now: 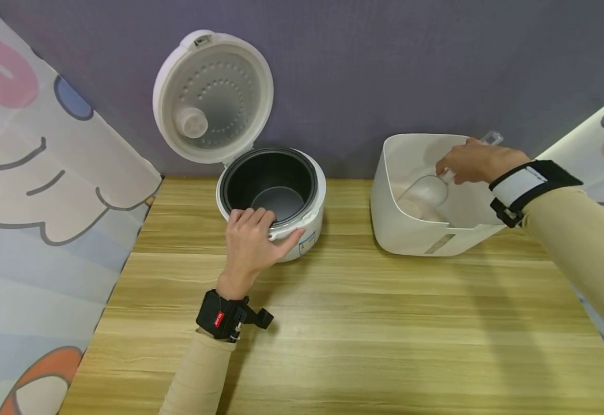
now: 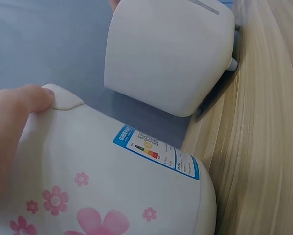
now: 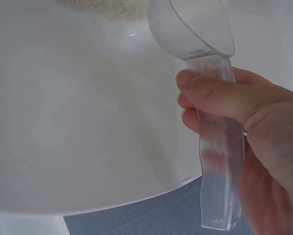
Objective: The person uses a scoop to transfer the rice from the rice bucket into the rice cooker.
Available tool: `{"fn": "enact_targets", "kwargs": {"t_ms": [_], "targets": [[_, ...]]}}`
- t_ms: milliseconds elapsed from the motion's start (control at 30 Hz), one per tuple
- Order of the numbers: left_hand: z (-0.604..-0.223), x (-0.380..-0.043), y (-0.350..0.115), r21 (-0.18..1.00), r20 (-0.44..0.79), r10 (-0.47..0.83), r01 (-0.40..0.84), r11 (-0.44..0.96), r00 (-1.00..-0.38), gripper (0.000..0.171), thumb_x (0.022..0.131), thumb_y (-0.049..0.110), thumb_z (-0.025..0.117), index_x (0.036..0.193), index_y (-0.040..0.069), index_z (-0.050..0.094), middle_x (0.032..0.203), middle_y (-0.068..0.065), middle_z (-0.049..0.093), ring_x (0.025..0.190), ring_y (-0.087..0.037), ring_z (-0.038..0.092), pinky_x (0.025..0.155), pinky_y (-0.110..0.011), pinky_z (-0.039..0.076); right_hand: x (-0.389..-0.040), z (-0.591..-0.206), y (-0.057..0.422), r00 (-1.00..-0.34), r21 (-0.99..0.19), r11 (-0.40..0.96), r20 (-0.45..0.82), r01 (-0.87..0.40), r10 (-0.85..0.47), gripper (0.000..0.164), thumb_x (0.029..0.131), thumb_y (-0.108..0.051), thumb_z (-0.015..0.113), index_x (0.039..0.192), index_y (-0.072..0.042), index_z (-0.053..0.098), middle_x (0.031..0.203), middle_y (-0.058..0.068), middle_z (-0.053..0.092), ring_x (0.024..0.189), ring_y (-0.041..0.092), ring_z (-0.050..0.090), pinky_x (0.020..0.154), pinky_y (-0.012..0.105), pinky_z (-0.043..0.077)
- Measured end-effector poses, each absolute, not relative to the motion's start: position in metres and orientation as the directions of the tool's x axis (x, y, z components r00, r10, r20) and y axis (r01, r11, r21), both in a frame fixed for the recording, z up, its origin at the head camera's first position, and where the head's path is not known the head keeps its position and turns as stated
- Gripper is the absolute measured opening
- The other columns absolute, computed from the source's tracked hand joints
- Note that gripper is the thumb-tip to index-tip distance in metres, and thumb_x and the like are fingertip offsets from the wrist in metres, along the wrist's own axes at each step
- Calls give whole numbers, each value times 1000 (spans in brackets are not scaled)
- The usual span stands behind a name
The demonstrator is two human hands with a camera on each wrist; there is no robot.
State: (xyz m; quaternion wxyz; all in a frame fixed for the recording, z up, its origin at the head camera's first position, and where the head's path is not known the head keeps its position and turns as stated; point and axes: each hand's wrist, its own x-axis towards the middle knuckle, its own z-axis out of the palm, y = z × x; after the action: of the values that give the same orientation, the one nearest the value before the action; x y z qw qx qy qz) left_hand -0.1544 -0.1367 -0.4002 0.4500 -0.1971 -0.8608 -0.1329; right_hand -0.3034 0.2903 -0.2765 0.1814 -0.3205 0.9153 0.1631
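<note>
At the left, a white rice cooker has its lid raised and its dark inner pot in place. My left hand grips the cooker's front rim, fingers bent over the edge; in the left wrist view the thumb lies on a small white tab at the top. In the right wrist view, my right hand holds a clear plastic scoop by the handle. The scoop's bowl hangs inside a white bin, close over the rice at its bottom.
A wooden table carries the cooker and the bin, which stand apart from each other. Behind them rises a grey-blue panel. Cartoon-print cloth hangs at the left and right sides.
</note>
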Motion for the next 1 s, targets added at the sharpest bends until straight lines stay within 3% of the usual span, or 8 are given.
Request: {"fn": "enact_targets", "kwargs": {"t_ms": [167,367,467,633,733,833,1000], "targets": [[-399,-153,-138,63,808,236,477,877,-540,62,88,64,64,73,4,59,63,-7,56,61,-30,57,68,-45,43,-305,-277,290,-727,182,740,-437,-648,-529,39,82,-3,83,120,-4,71,107,16,75,103,38,66,97,63,43],[-394,-147,-138,84,799,249,511,855,-547,62,92,60,65,109,0,68,100,-14,70,93,-33,66,97,-51,46,-306,-276,285,-735,150,764,-438,-627,-518,40,82,0,83,120,-3,72,107,18,74,102,39,65,99,64,39],[-387,-144,-129,56,845,252,547,835,-471,59,91,54,67,115,1,67,110,-15,70,104,-33,66,103,-53,44,-306,-276,283,-746,138,784,-442,-606,-498,41,82,2,82,121,-4,71,110,19,73,103,39,64,99,63,38],[-374,-136,-94,-34,920,278,651,758,-275,47,92,45,69,111,2,68,114,-14,70,109,-31,67,101,-48,49,-306,-277,282,-754,130,798,-445,-589,-484,41,82,4,81,121,-5,72,112,21,72,104,41,62,98,63,38],[-368,-130,-69,-120,899,375,696,708,-226,43,94,43,65,109,3,67,116,-13,70,112,-29,67,104,-43,49,-307,-277,281,-744,132,786,-447,-604,-497,40,82,4,81,120,-4,71,110,20,72,101,40,62,97,63,39],[-364,-128,-43,-162,830,491,726,668,-266,45,95,45,64,116,5,67,122,-11,69,120,-27,65,112,-39,43,-308,-278,279,-736,134,778,-452,-614,-503,40,82,5,80,120,-4,71,109,20,72,99,38,63,97,63,39],[-362,-139,2,-111,692,600,762,638,-401,56,99,51,60,135,8,62,141,-8,62,138,-23,53,122,-35,30,-311,-278,279,-724,155,754,-453,-638,-520,39,83,5,80,119,-3,71,105,18,73,97,37,66,96,64,40]]}}
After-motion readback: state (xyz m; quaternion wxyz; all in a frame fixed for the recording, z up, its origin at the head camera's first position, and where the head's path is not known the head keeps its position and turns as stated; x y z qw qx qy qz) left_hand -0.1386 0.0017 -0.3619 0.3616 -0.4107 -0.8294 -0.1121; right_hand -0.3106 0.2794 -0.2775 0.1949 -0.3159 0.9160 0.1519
